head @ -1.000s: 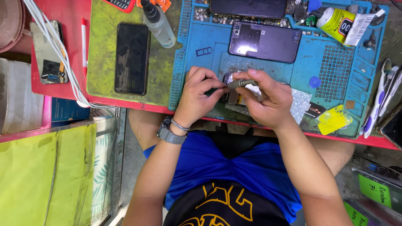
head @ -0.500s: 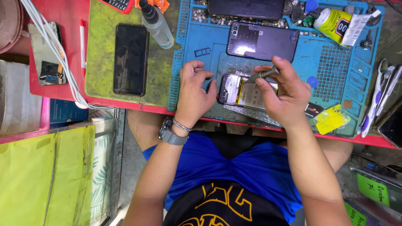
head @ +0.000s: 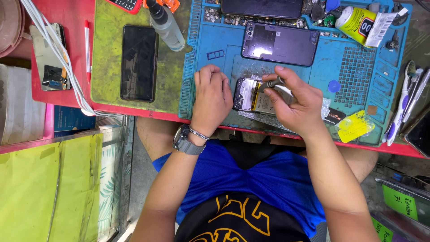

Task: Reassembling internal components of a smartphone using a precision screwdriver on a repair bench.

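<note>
While the left hand (head: 212,96) is lying loosely curled beside the opened phone (head: 251,95), the right hand (head: 293,104) is pinching tweezers (head: 270,83) over it; a slip could be scratching its board.

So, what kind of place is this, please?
Probably a phone repair bench: an opened phone lies on a blue repair mat, the right hand holds a metal tool over it, and another phone lies nearby.
</note>
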